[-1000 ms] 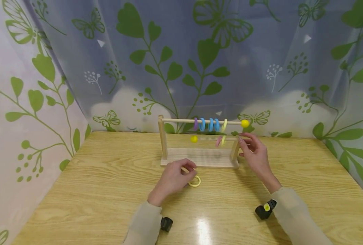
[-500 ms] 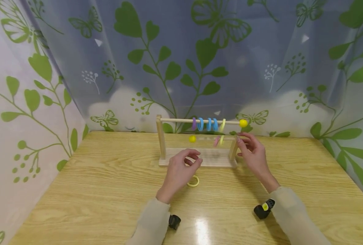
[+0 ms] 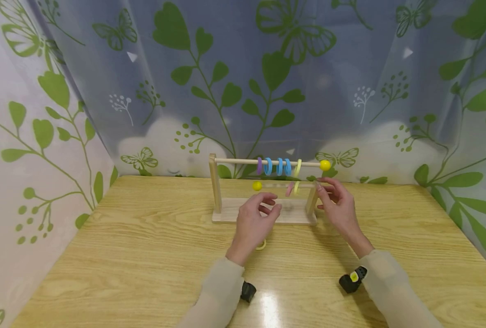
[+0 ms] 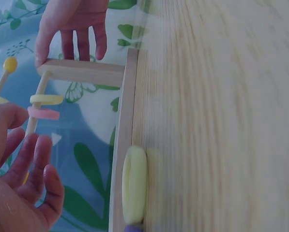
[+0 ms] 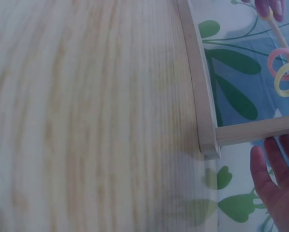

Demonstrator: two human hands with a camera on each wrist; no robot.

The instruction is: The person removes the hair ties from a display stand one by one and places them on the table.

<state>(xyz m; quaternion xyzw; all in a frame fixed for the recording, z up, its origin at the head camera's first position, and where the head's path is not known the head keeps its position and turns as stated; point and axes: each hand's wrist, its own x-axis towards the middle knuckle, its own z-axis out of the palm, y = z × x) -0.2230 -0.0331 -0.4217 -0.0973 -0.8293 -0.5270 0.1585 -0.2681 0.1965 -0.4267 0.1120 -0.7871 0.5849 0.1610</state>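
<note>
A wooden stand point(image 3: 222, 214) bears two rods. Its upper rod carries a purple ring point(image 3: 259, 166), several blue rings point(image 3: 268, 166) and a yellow ring point(image 3: 298, 167); on the lower rod hang a pink ring point(image 3: 289, 189) and a yellow ring point(image 5: 285, 79). My left hand point(image 3: 257, 221) is in front of the stand, fingers loosely bent, nothing visible in them. In the left wrist view its fingertips overlap the lower rod. My right hand point(image 3: 339, 205) holds the top of the right post point(image 5: 255, 129), thumb in front and fingers at its outer side.
Another yellow ring point(image 4: 134, 186) lies on the table before the stand, partly behind my left wrist in the head view. Beside it shows something purple point(image 4: 133, 228). Yellow balls point(image 3: 325, 165) cap the rods. A patterned curtain point(image 3: 243, 91) hangs behind the table point(image 3: 144, 255).
My left hand has moved right and up from beside the loose yellow ring to the front of the stand, below the lower rod. My right hand stays at the post.
</note>
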